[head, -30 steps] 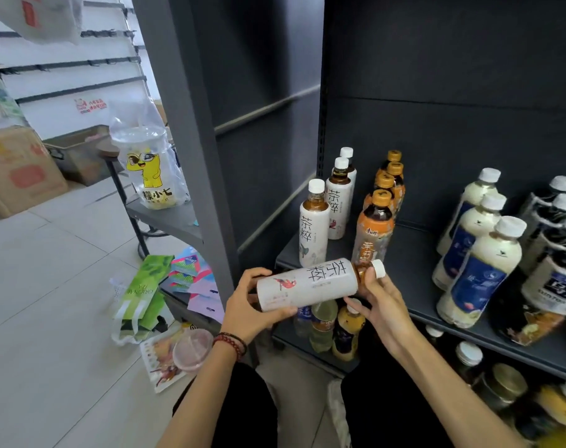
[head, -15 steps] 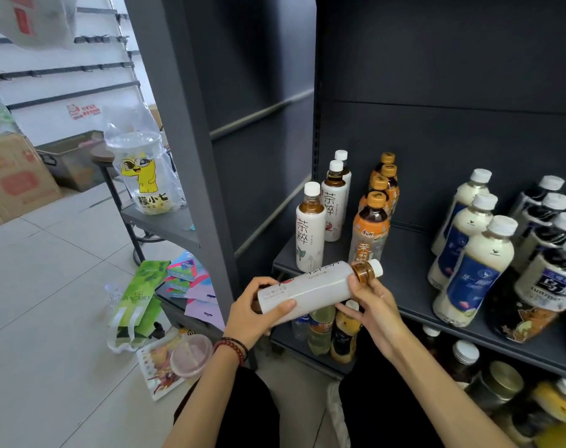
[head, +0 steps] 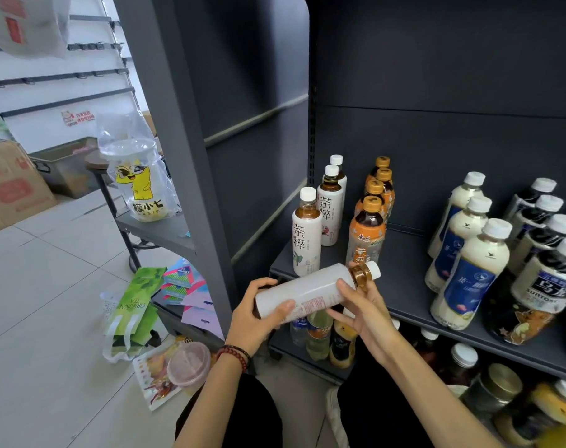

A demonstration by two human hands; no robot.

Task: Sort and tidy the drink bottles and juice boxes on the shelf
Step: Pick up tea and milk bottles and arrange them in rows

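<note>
A white-labelled tea bottle [head: 310, 291] lies sideways in front of the dark shelf [head: 404, 286], its white cap pointing right. My left hand [head: 254, 313] grips its base end and my right hand [head: 360, 310] holds it near the neck. Behind it on the shelf stand three matching white tea bottles [head: 307, 234] in a row, then a row of orange-capped tea bottles [head: 367, 234]. Further right stand milk tea bottles [head: 469, 270] with blue labels and dark oolong bottles [head: 553, 263].
The lower shelf holds more bottles [head: 320, 337] and jars [head: 498, 389]. A grey upright post [head: 191, 163] stands left of the shelf. On the floor lie a green tea bag [head: 133, 312], coloured packets and a plastic cup [head: 189, 363]. A bagged cup [head: 139, 179] sits on a side table.
The bottle has been rolled in my hands, so its printed characters have turned away and the plain back faces me. Its cap end has tilted up slightly. My right hand has shifted onto the body.
</note>
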